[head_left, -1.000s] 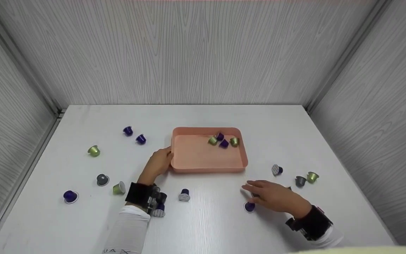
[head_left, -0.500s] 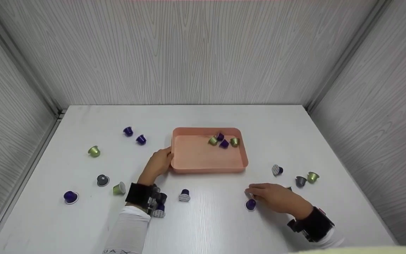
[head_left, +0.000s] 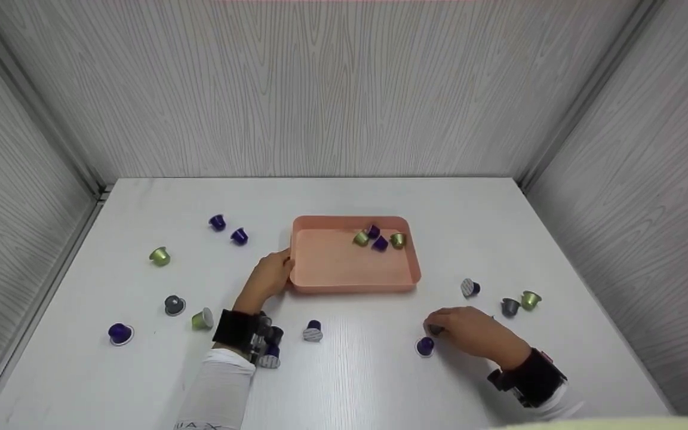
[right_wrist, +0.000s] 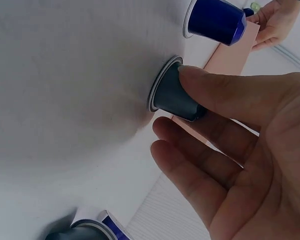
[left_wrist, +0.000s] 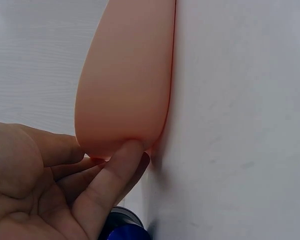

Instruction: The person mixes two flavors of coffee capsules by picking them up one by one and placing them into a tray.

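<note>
A pink tray (head_left: pixel 326 257) lies mid-table, with green and purple coffee capsules (head_left: pixel 380 243) grouped toward its back right. My left hand (head_left: pixel 271 276) holds its left end; in the left wrist view, thumb and fingers (left_wrist: pixel 112 180) meet at the rim and end wall. At the right, my right hand (head_left: pixel 475 335) pinches a dark grey coffee capsule (right_wrist: pixel 175 95), mostly covered by the hand in the head view. The right wrist view has the thumb on its side and the foil rim close to the tabletop. A purple capsule (head_left: pixel 424 346) stands just beside these fingers.
Loose capsules lie around: purple (head_left: pixel 120 334), grey (head_left: pixel 174 305) and green (head_left: pixel 159 256) at left, a grey one (head_left: pixel 509 307) beside a green one (head_left: pixel 530 300) at right. Several dark ones (head_left: pixel 270 357) sit by the left wrist. Wood-grain panels (head_left: pixel 320 89) enclose the table.
My right hand's fingers, spread out a second ago, have closed in on the dark grey capsule, and the hand has drawn slightly right. The left hand and the tray stay where they were.
</note>
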`<state>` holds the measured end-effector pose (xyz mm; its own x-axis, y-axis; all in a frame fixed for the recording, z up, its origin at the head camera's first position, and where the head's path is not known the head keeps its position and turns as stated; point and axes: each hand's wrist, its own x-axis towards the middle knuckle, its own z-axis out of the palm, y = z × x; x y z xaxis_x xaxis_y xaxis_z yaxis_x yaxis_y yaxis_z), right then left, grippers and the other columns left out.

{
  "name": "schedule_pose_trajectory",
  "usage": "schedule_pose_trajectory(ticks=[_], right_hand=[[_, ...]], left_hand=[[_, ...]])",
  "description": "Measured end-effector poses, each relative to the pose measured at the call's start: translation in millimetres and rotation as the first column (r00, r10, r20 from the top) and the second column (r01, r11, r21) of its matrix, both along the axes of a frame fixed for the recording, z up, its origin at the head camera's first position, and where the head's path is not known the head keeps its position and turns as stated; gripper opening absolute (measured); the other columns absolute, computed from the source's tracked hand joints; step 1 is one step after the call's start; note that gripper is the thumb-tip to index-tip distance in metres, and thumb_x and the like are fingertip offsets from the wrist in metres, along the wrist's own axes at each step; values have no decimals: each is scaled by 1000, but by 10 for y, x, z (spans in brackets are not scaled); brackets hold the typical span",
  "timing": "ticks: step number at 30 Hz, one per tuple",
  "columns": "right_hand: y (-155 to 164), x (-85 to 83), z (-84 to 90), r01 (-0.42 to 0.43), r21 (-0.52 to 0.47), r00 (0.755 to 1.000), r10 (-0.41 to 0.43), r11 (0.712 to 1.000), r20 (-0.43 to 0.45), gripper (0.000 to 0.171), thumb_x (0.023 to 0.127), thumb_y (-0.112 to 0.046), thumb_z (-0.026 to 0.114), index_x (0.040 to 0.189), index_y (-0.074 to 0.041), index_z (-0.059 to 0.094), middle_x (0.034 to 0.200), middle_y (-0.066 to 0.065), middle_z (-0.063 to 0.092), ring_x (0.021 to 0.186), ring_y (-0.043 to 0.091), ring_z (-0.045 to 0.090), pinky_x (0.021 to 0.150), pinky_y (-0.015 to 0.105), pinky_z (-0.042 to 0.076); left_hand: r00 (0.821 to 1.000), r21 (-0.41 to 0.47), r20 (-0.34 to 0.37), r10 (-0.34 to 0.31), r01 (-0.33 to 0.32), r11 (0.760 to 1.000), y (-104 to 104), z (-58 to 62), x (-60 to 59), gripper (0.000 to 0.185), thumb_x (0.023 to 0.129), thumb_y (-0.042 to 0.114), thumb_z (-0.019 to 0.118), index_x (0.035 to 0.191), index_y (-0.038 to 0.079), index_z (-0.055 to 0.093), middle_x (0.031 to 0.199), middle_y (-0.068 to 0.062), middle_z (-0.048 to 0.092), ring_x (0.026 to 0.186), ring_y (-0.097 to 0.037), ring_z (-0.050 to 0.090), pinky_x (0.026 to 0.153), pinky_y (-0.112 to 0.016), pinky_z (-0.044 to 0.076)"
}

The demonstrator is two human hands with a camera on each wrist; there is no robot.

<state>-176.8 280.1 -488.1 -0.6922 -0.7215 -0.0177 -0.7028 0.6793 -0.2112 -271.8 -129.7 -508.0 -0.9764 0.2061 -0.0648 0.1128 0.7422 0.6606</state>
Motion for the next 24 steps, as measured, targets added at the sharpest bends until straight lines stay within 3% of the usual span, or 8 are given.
schedule_pose_trajectory(ticks=[11, 19, 24], right_hand=[[-13, -44, 46, 2, -38, 1000, -1, 999, 5, 18, 88, 5, 65, 99, -6, 72, 96, 2, 69, 92, 18, 66, 80, 37, 53], [-48, -117, 93, 79, 20, 995, -80, 997, 53, 20, 89, -1, 67, 108, -5, 72, 103, 5, 69, 98, 22, 66, 84, 39, 53], [-78, -172, 153, 85, 1, 996, -85, 996, 25, 20, 88, -1, 69, 107, -5, 73, 102, 5, 70, 96, 21, 66, 81, 38, 54]], left_hand=[[1000, 9, 11, 0, 0, 1000, -3, -13, -7, 40, 104, 12, 46, 141, 1, 50, 115, -19, 63, 93, -29, 55, 87, -47, 44], [999, 11, 31, 18, -18, 1000, 10, -9, -7, 42, 104, 13, 45, 144, 1, 46, 117, -19, 62, 95, -29, 55, 88, -46, 43], [999, 6, 38, 20, -21, 1000, 10, -13, -11, 42, 104, 13, 45, 144, 1, 46, 118, -18, 62, 96, -29, 54, 89, -45, 43]])
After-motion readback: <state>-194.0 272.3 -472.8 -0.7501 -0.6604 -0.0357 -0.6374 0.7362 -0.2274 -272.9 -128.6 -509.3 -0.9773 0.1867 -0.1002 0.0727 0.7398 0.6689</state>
